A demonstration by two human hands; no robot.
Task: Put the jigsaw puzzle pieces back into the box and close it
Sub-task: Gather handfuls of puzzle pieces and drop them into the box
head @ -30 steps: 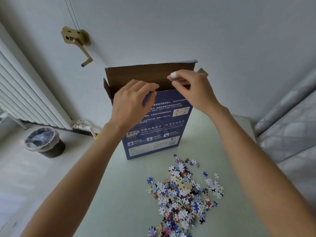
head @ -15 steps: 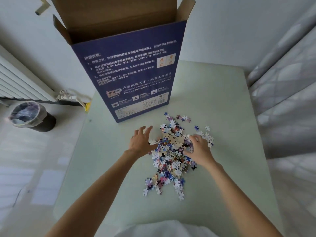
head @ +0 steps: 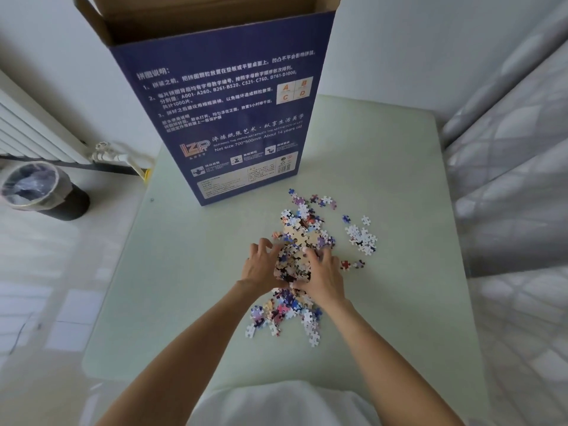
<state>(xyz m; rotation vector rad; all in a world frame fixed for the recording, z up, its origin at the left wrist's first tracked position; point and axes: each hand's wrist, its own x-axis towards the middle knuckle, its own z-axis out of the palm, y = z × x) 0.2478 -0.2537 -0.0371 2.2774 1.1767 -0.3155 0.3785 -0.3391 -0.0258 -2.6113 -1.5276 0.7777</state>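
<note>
A tall dark-blue puzzle box stands upright at the back of the pale green table, its brown top flaps open. Loose jigsaw pieces lie scattered in front of it. My left hand and my right hand press toward each other from both sides and cup a heap of puzzle pieces between them. More pieces lie under my wrists, and a small white cluster sits to the right.
A bin with a plastic liner stands on the floor at left, below a white radiator. A quilted mattress edge runs along the table's right side. A white wall is behind the box.
My hands came down from the box's top flap to the pile. They have since closed in from either side and bunched pieces into a heap between them.
</note>
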